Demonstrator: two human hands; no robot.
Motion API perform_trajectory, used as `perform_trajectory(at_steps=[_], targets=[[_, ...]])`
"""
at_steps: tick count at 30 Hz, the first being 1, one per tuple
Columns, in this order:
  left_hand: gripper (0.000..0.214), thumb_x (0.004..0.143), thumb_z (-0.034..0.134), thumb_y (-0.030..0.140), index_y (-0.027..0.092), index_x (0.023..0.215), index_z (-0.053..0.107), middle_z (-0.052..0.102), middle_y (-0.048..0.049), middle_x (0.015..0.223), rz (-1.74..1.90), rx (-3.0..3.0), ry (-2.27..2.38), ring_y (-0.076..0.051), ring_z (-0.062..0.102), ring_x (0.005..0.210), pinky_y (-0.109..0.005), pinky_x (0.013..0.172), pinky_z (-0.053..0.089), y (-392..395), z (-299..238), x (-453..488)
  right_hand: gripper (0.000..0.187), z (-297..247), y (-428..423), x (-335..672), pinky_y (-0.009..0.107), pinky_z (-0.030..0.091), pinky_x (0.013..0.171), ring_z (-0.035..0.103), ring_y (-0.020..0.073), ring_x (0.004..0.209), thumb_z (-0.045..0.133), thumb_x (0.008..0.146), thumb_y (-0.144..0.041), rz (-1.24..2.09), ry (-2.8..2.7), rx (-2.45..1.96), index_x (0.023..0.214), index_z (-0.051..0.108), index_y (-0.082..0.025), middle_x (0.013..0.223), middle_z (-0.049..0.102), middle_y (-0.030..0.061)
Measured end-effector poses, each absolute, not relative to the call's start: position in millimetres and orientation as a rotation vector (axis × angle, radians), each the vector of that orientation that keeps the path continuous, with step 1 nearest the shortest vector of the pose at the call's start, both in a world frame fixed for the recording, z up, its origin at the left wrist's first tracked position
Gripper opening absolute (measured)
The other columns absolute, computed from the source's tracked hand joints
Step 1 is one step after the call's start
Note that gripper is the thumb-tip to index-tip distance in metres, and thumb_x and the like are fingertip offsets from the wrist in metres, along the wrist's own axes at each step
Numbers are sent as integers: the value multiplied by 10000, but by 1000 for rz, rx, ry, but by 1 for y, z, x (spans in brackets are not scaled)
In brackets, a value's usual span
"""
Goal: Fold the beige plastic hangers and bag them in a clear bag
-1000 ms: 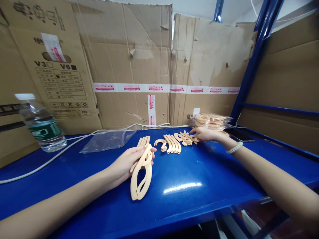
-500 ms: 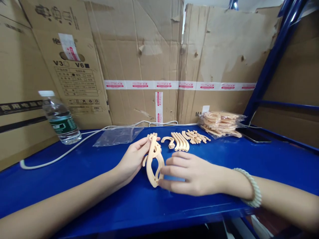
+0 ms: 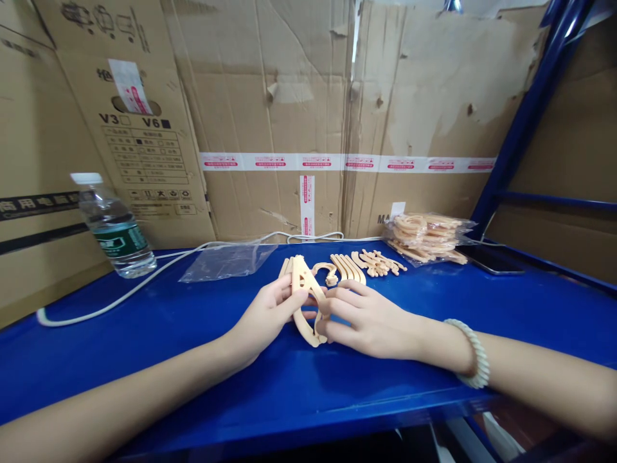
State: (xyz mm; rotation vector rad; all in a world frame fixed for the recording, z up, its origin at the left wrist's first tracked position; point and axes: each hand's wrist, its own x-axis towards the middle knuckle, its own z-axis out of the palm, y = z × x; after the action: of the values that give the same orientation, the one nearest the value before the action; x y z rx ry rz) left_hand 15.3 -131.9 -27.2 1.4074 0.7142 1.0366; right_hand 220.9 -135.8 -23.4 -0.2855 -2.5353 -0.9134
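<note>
A beige plastic folding clothes hanger [image 3: 303, 325] is held over the blue tabletop, its curved arms forming a narrow loop that points down. My left hand [image 3: 272, 307] is closed around its upper left side, thumb across the front. On the other side, the bent fingers of my right hand [image 3: 366, 318] grip its right arm near the lower end; some fingertips are hidden behind it. Just beyond lie a beige hook [image 3: 324, 270], a row of several curved hanger arms [image 3: 349, 269] and a heap of small beige pieces [image 3: 380, 262]. More slim beige pieces [image 3: 286, 267] show behind my left fingers.
A water bottle [image 3: 118, 238] stands at the left beside a white cable [image 3: 96, 316]. A flat clear plastic bag [image 3: 224, 262] lies at the back. Bagged beige parts [image 3: 427, 238] and a dark phone [image 3: 491, 260] are back right. Cardboard [image 3: 270, 122] walls the rear.
The hanger has turned slightly, its lower end shifting right and up. My right hand has closed in on its right arm, and my left thumb now lies across its front.
</note>
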Motion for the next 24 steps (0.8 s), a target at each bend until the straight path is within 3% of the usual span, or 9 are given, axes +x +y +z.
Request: perform_trajectory(at_steps=[4,11,15,19,21,24], targets=[[476,813,696,406,147,1198,591,710,-120,1055,1029,1414,715,-274,679,952,-365,792,560,-133,-27,14,177,-25,-135,220,378,397,853,559,199,933,430,967,-123,-1022,-2507,-376,927,599,-153,956,624,81],[497,779,695,522,98,1030,634,739,-126,914,1022,1417,770,-251,719,769,-369,772,575,-136,-25,15,236,-26,-134,224,489,293,996,519,230,928,341,982,-146,-990,-2549,-627,999,576,-159,895,596,67],[460,802,667,531,104,969,633,743,-133,843,1025,1324,837,-266,723,769,-361,726,569,-134,-25,15,294,-24,-134,225,393,336,891,481,181,755,297,985,-125,-909,-2558,-588,846,551,-175,746,570,25],[290,885,606,393,105,877,631,733,-112,743,1027,1159,850,-220,717,694,-315,688,559,-129,-22,13,302,-15,-134,230,353,317,808,463,155,696,309,979,-95,-902,-2468,-493,779,516,-188,697,566,5],[233,922,554,307,100,855,633,733,-108,740,1051,1097,855,-206,718,704,-298,698,559,-127,-21,11,234,-6,-128,239,346,321,807,486,141,696,356,979,-116,-731,-2424,-483,825,515,-193,734,590,-1],[232,956,490,264,94,874,624,738,-124,766,1044,1082,874,-219,728,738,-301,708,563,-126,-20,11,123,10,-111,265,359,359,836,538,150,731,442,974,-204,-401,-2324,-610,1080,501,-188,783,615,1]])
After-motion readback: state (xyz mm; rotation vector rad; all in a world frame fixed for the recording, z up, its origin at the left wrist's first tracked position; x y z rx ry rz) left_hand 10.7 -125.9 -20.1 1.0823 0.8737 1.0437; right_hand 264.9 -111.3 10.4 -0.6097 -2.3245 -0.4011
